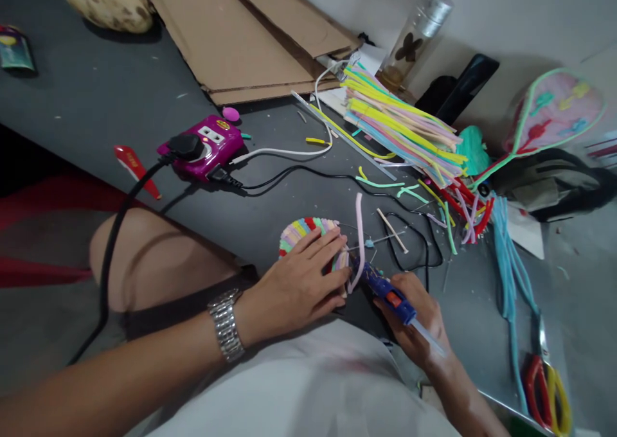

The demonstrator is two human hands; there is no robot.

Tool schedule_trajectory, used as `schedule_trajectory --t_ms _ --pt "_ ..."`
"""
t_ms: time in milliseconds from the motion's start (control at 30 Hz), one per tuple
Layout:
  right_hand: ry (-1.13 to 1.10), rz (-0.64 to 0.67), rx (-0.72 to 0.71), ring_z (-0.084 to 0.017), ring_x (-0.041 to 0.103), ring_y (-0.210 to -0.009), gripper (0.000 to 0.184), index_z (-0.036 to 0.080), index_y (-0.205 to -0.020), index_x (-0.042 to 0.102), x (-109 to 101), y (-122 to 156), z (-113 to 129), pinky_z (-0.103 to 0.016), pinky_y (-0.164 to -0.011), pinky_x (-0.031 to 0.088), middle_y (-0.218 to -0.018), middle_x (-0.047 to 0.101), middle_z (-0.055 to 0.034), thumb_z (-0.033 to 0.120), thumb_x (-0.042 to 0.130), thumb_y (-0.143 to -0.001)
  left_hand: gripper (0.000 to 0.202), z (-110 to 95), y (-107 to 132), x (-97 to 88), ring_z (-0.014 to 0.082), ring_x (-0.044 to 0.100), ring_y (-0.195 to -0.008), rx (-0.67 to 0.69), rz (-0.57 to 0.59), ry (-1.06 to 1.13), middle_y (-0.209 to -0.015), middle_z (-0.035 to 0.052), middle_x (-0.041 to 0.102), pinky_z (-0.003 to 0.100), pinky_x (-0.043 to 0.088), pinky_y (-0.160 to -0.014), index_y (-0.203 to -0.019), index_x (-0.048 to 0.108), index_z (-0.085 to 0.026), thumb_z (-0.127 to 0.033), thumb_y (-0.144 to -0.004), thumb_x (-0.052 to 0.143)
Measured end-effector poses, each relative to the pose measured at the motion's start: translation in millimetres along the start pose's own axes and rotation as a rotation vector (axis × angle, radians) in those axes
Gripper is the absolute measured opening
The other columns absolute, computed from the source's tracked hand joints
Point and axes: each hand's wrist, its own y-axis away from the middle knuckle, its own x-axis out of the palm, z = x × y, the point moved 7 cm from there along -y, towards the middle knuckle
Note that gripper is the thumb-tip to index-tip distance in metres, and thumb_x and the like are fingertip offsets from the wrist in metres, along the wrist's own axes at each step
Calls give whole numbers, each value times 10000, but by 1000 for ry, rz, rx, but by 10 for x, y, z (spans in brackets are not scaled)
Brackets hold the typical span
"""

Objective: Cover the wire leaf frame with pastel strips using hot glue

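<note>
Craft piece (299, 232) lies at the near side of the table (284, 196), my left hand (294, 284) over it, fingers nearly straight, slightly parted; whether they grip, I can't tell. My right hand (425, 312) is curled round the glue gun (385, 288). Stems (400, 125) lie far right, scissors (544, 385) near right.

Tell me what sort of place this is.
Likely a craft table, whether at home or in a small workshop I can't tell: it has a bundle of colorful fuzzy stems, a blue glue gun in the right hand, and scissors.
</note>
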Motion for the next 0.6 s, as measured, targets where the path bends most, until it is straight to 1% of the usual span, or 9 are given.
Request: schedule_trajectory --t_ms 100,233,400,600 --pt "18 15 -11 -211 648 -873 96 225 -1058 575 22 11 -1 -316 -729 559 -955 652 -76 201 603 -969 269 1 1 -8 365 329 -1552 -2 -3 9 -1563 206 502 601 326 -1246 -1184 663 -175 -337 -969 656" --pt "37 25 -10 -216 646 -859 88 226 -1051 561 31 3 6 -322 -710 564 -964 650 -87 190 578 -972 260 -3 0 -6 376 331 -1551 3 3 -1 -1561 216 501 616 334 -1239 -1177 665 -169 -333 -976 642" --pt "46 11 -20 -201 634 -818 102 235 -1039 552 40 10 12 -308 -683 544 -960 634 -74 169 585 -968 276 -10 -7 -16 377 336 -1548 12 -6 -2 -1552 222 509 620 335 -1238 -1200 665 -163 -327 -980 636" --pt "54 27 19 -196 624 -794 20 229 -988 557 63 35 -4 -301 -668 500 -950 633 -65 211 560 -982 235 -8 -7 -31 362 388 -1522 3 -8 15 -1515 209 549 612 322 -1251 -1163 670 -168 -309 -979 630"
